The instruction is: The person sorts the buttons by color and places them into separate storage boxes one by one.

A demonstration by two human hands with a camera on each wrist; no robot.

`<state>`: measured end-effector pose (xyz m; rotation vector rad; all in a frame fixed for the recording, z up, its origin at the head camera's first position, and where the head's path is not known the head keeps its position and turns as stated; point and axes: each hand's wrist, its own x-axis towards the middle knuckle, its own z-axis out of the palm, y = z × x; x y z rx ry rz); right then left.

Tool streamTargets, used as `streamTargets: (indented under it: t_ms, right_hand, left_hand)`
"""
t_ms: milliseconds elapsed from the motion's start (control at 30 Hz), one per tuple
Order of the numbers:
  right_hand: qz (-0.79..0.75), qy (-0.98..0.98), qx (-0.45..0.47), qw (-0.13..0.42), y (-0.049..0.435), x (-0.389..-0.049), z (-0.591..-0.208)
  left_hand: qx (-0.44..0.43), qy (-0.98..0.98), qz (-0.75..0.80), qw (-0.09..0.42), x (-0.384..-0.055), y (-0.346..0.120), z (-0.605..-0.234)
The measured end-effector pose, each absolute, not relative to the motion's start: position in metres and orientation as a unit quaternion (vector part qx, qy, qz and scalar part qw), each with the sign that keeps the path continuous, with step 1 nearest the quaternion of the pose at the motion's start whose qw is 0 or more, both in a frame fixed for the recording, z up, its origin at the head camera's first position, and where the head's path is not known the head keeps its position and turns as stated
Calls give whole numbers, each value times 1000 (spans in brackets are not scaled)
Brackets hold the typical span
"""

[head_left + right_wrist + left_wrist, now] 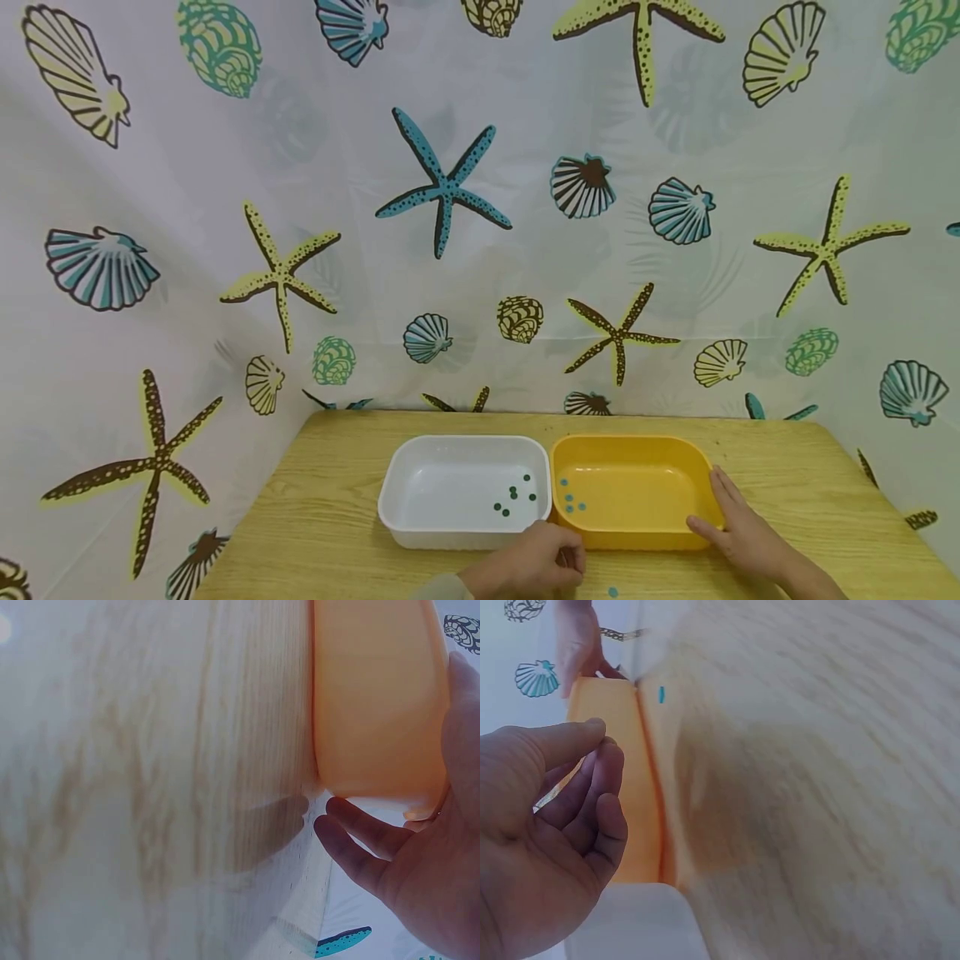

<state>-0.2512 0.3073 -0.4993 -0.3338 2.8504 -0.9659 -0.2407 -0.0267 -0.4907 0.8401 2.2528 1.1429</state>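
Observation:
My left hand (536, 560) is in front of the white tub (461, 540), by the seam where it meets the yellow tub (637, 542). Its fingers are curled and the thumb meets the index fingertip; nothing shows between them in the left wrist view. At the right end of the yellow tub, my right hand (750, 533) holds the corner, thumb over the front rim and fingers along the outer side. In the right wrist view its lower fingers (367, 851) extend past the tub's corner. One small blue disc (612, 592) lies on the table in front of the yellow tub.
Several dark green discs (513, 490) lie in the right part of the white tub. Several blue discs (569, 498) sit at the left of the yellow tub. Behind the wooden table (337, 467) hangs a cloth (480, 275) printed with shells and starfish.

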Motion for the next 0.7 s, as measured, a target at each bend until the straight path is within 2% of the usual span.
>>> streamTargets:
  t_ms: [167,400,700]
  right_hand:
    - [-317,940,-109,59,307,-251,-498]
    - [-317,941,-106,62,307,-252,-499]
    - [-316,941,-104,62,306,-252,-500]
  left_hand:
    - [327,818,421,218,-242,-25,-480]
    - [374,807,426,163,-247,-26,-466]
    - [327,818,447,154,-260,-21,-448]
